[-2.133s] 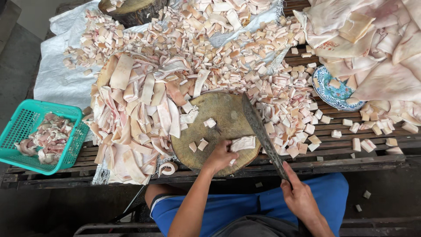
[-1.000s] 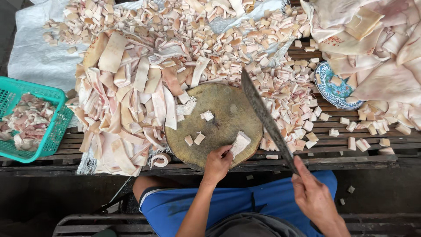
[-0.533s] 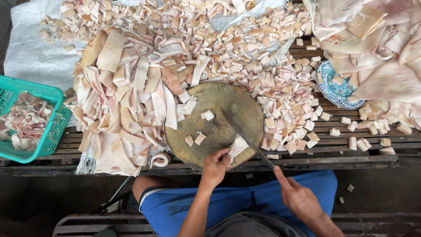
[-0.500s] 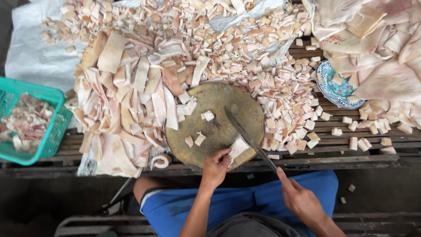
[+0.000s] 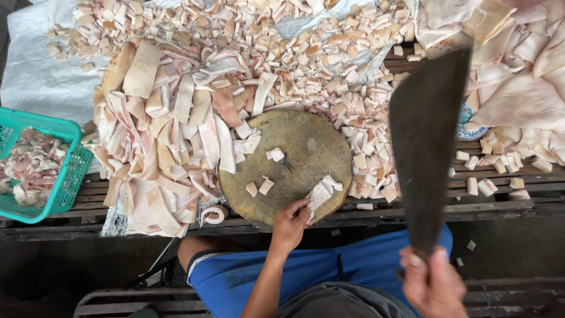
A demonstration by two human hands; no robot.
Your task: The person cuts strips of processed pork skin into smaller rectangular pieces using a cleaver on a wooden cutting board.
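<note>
The pale strip (image 5: 321,193) lies at the near right edge of the round chopping block (image 5: 286,165), its long axis slanting up and to the right, so the blade can fall across it. Your left hand (image 5: 289,225) pins the strip's near end flat. Your right hand (image 5: 432,284), right of the block, grips the raised cleaver (image 5: 428,141), its blade pointing away from you.

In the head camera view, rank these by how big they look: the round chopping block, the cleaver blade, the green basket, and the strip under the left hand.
1. Round chopping block
2. Cleaver blade, though it is raised toward the camera, so it looks enlarged
3. Green basket, partly cut off by the frame edge, so unsure
4. Strip under the left hand
</note>
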